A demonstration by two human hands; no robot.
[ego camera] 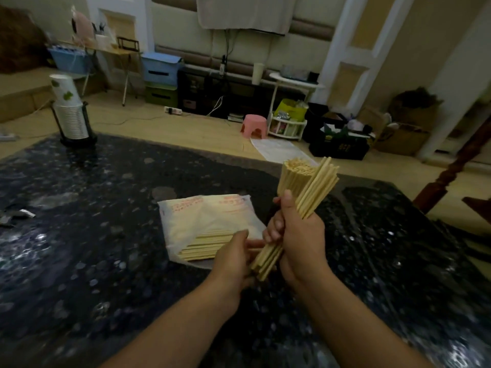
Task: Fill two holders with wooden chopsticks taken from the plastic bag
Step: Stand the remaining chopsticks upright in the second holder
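Right hand (300, 235) clamped on bundle (305, 192), long axis slanting up and away toward full holder (297, 176) just behind. Left hand (233, 256) pinching bundle's lower ends, touching right. Bag (204, 221) flat on table (106, 208), just left of hands, more sticks inside. Second holder not visible. Right hand nearer holder.

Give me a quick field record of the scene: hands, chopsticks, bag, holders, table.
right hand: shut around a bundle of chopsticks, held tilted above the table
left hand: at the bundle's lower end, next to the bag's mouth; grip unclear
bag: lying flat on the table, chopsticks still inside at its near end
holder: behind the bundle, already packed with upright chopsticks
second holder: cannot tell
table: dark, speckled
cup stack: far left corner, in a black stand
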